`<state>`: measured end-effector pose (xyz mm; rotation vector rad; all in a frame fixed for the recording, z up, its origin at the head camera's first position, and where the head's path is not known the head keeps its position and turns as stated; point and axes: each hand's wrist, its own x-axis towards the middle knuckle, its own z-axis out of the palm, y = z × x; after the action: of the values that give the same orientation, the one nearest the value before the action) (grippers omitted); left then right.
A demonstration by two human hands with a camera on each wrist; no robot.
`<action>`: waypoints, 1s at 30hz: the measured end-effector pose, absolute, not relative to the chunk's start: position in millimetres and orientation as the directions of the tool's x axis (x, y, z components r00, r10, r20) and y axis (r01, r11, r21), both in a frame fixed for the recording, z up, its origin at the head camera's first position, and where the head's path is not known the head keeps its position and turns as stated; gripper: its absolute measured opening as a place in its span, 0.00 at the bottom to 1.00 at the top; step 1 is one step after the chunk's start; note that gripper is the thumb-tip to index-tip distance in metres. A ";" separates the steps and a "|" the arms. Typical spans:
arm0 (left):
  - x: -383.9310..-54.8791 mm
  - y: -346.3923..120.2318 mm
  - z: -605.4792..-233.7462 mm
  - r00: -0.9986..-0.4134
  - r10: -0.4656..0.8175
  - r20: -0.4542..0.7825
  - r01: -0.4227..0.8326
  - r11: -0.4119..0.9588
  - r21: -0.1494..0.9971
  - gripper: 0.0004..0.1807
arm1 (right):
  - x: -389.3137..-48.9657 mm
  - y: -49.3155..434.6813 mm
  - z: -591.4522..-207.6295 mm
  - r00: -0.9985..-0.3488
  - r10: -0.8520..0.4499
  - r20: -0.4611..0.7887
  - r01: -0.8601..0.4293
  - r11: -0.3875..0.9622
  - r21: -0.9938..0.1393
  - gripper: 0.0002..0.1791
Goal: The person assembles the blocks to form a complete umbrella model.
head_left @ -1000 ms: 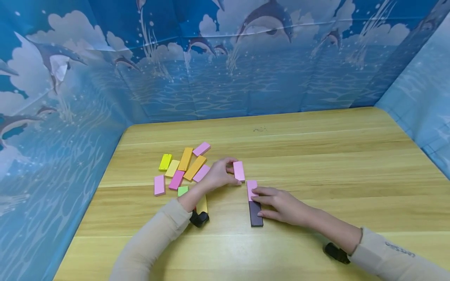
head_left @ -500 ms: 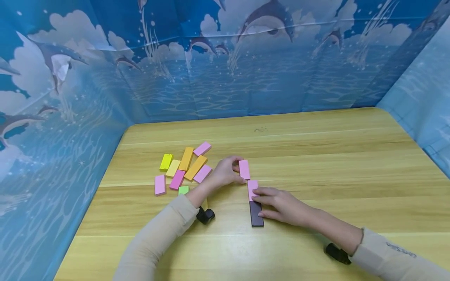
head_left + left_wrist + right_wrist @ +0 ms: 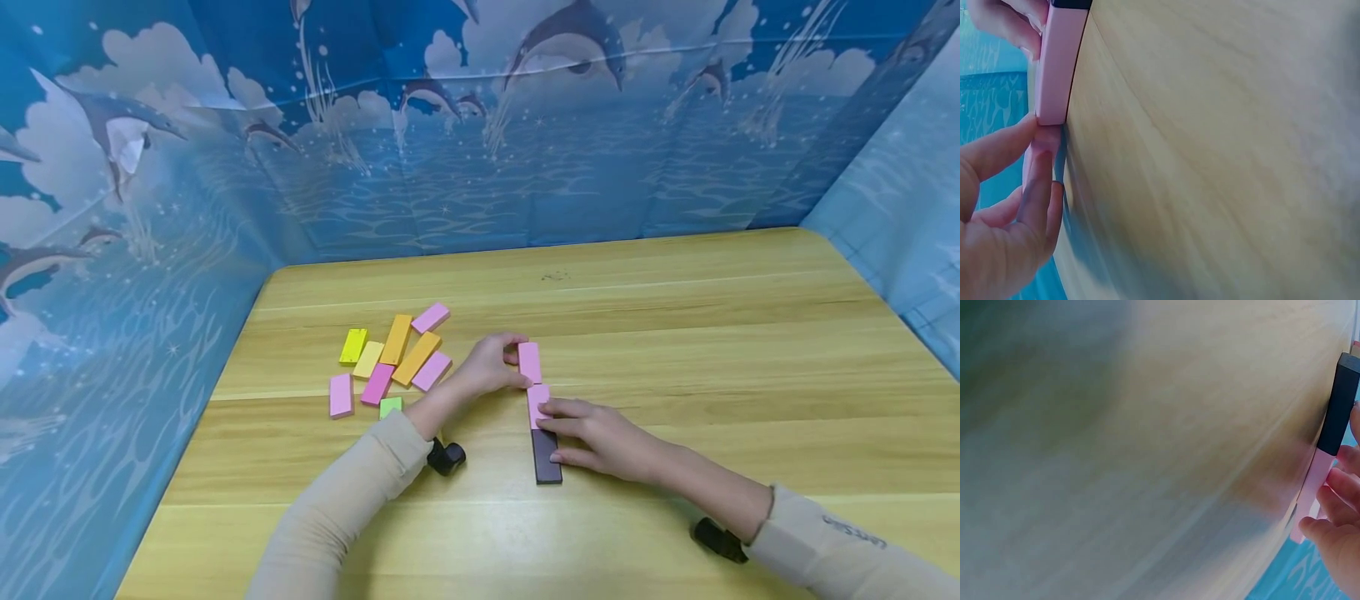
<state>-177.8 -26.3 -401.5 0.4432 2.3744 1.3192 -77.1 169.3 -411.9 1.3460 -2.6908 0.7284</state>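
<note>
My left hand point(image 3: 487, 365) pinches a pink block point(image 3: 529, 363) between thumb and fingers. That block lies at the far end of a second pink block point(image 3: 535, 395), their ends meeting or nearly so, slightly offset. Behind the second one, on the near side, a black block point(image 3: 546, 460) continues the row. My right hand point(image 3: 603, 437) rests on the row from the right, fingertips on the second pink block and thumb at the black block's edge. In the left wrist view my fingers cover most of the held block; the right wrist view shows the black block point(image 3: 1339, 403) end to end with pink.
Loose blocks lie left of my left hand: two orange point(image 3: 417, 359), a yellow point(image 3: 353, 347), a pale yellow point(image 3: 368, 360), a magenta point(image 3: 377, 385), several pink point(image 3: 341, 395) and a green one point(image 3: 391, 407). A blue dolphin-print curtain point(image 3: 480, 183) stands beyond the wooden table point(image 3: 712, 333).
My left hand has carried its pink block to the right, up to the far end of the row. My right hand has stayed in place.
</note>
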 end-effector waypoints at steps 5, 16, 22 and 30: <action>-177.7 -23.9 -403.2 -0.879 0.447 -0.164 0.096 0.505 0.858 0.33 | -77.4 169.3 -411.9 -0.624 -0.745 0.236 -0.762 0.513 -0.396 0.23; -177.5 -21.3 -401.0 -0.878 0.447 -0.173 0.091 0.511 0.855 0.32 | -77.6 169.4 -411.2 -0.635 -0.739 0.223 -0.751 0.524 -0.402 0.24; -178.4 -21.0 -401.9 -0.869 0.465 -0.167 0.106 0.506 0.856 0.32 | -77.2 168.9 -411.4 -0.636 -0.740 0.219 -0.750 0.525 -0.403 0.23; -178.3 -21.3 -402.4 -0.860 0.470 -0.196 0.073 0.495 0.866 0.32 | -77.2 169.2 -411.7 -0.632 -0.743 0.220 -0.753 0.520 -0.403 0.23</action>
<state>-178.3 -21.3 -402.4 0.4507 2.3349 1.3230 -77.2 169.2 -411.7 1.3387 -2.7214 0.7379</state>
